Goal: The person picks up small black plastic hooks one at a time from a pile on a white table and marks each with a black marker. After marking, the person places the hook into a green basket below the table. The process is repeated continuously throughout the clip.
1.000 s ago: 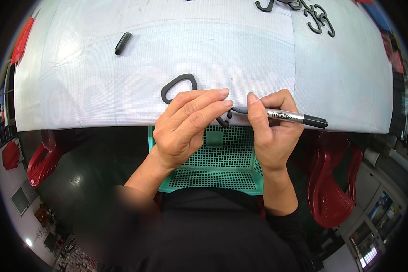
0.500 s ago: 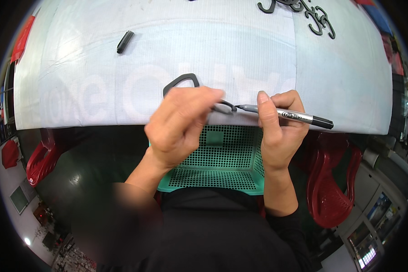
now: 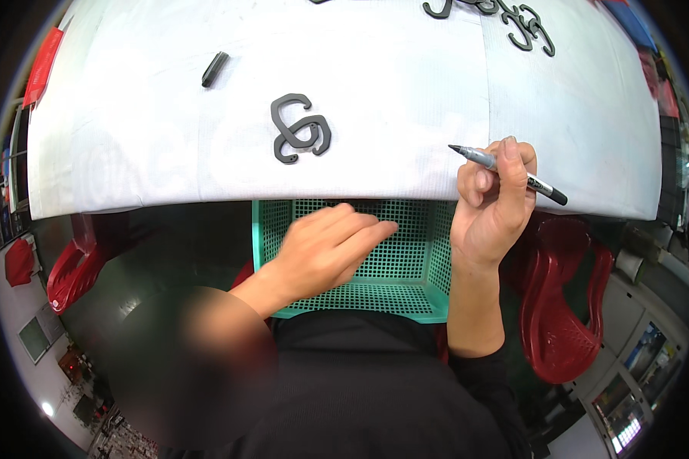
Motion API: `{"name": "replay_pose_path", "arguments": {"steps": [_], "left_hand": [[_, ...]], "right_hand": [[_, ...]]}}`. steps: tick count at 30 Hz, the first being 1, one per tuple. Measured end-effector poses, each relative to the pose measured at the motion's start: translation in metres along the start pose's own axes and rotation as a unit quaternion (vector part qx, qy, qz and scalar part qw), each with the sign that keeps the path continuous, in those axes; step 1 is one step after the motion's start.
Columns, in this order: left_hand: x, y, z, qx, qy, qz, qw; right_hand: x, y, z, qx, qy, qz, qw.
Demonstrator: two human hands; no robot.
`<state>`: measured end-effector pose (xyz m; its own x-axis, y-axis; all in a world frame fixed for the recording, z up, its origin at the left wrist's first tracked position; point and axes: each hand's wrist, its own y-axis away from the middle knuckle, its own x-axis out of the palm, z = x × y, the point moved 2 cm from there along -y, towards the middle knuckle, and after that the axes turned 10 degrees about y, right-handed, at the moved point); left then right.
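Right hand: I find the fingers closed on a marker pen, thumb along the barrel. The pen is uncapped and slanted, its black nib pointing left and away from the fingertips, its dark rear end projecting to their right. I see the nib over the table, and I cannot tell whether it touches the cloth.

Left hand: I note the fingers bent and bunched together, pointing right, back of the hand uppermost, above a green perforated plastic basket. I cannot tell whether they grip anything; their undersides and the thumb are hidden.

Beyond the left fingers and slightly to their left, I record two black C-shaped hooks lying crossed on the white cloth-covered table, apart from both hands. Farther out, left of these, lies the black pen cap. Well beyond the right fingers I observe a cluster of similar black hooks, overlapping, partly cut off by the upper edge of my view.

Outermost, I log one red plastic chair right of the right hand and another well left of the left.
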<state>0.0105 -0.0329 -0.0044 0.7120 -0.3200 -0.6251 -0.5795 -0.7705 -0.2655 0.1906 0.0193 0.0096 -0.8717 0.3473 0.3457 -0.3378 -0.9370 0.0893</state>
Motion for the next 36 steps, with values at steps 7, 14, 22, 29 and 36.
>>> {"name": "replay_pose_path", "arguments": {"steps": [7, 14, 22, 29, 36], "left_hand": [[0.072, 0.023, 0.072, -0.134, -0.24, 0.159, 0.948], [0.064, 0.024, 0.065, -0.153, -0.244, 0.153, 0.945], [-0.018, 0.003, -0.027, -0.274, 0.277, 0.032, 0.92], [-0.034, -0.013, -0.027, -0.3, 0.516, -0.141, 0.79], [-0.051, -0.026, -0.032, -0.004, 0.068, -0.128, 0.989]], "right_hand": [[0.0, 0.006, 0.0, -0.021, 0.025, 0.003, 0.999], [0.006, 0.01, -0.003, -0.053, 0.093, 0.052, 0.993], [0.005, 0.03, 0.007, -0.034, 0.176, 0.247, 0.952], [0.021, 0.036, 0.025, 0.043, 0.176, 0.218, 0.959], [0.028, 0.02, 0.028, 0.077, 0.178, 0.192, 0.962]]}}
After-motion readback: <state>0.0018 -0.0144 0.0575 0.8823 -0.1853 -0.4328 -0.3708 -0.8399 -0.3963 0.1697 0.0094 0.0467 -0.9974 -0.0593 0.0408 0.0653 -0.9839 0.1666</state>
